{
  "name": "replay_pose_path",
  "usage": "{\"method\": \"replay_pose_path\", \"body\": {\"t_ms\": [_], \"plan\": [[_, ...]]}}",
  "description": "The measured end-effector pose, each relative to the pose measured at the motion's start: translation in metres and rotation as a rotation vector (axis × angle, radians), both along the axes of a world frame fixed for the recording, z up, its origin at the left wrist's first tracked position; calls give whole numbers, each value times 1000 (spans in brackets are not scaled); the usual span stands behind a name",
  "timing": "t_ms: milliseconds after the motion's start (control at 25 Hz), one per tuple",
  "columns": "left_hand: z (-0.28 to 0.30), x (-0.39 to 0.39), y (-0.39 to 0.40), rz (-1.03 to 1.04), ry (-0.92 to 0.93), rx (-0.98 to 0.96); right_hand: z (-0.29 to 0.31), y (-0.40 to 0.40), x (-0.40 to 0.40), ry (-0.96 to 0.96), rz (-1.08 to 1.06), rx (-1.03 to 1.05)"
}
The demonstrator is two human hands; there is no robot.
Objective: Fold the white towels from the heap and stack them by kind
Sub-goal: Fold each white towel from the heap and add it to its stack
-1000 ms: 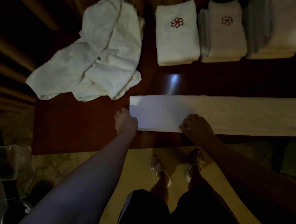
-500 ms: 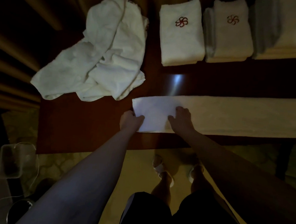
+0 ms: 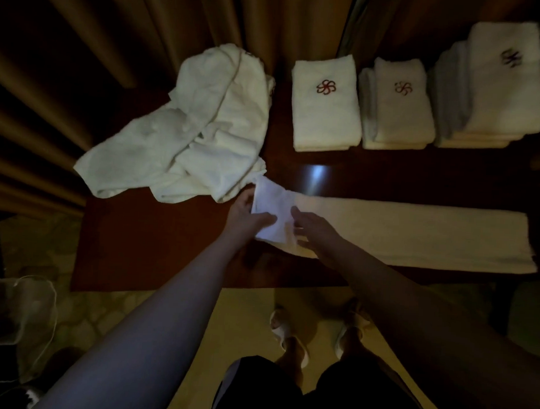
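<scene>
**Both hands on the left end of the long towel**

A long white towel, folded into a strip, lies across the near side of the dark bench, running toward 3 o'clock. Its left end is lifted and crumpled. The left hand grips that end, thumb on top and fingers curled behind the cloth. The right hand pinches the same end from the 3 o'clock side, its fingers partly tucked under the fold. At 11 o'clock sits the heap of unfolded towels, just touching the lifted end. Along the far edge, from 12 to 2 o'clock, stand three stacks of folded towels, side by side.
</scene>
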State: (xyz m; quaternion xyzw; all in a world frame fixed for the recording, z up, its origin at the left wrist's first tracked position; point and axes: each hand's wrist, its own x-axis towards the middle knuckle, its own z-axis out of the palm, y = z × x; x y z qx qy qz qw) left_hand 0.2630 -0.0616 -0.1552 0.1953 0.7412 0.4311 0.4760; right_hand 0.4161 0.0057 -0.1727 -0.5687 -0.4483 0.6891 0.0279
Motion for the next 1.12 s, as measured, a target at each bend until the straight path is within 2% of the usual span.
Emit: {"method": "replay_pose_path", "body": {"t_ms": [80, 160, 280, 360, 520, 640, 840, 1000, 1120], "plan": [[12, 19, 4, -56, -57, 59, 23, -2, -3, 172, -125, -127], [18, 40, 6, -141, -121, 75, 36, -2, 4, 223, -135, -134], [26, 66, 15, -136, -381, 80, 44, 5, 31, 133, -193, -27], [28, 76, 21, -61, -467, 53, 46, 15, 53, 59, -299, -8], [13, 93, 29, 11, -275, -80, 53, 33, 92, -4, -325, 60], [-8, 105, 33, -52, -99, -244, 55, 45, 119, -12, -342, 144], [-44, 126, 43, -211, 86, -370, 38, 66, 166, -57, -379, 162], [-58, 149, 60, -248, 138, -379, 15, 83, 192, -112, -399, 122], [-61, 161, 70, -199, 215, -378, -3, 93, 204, -175, -368, 115]]}}
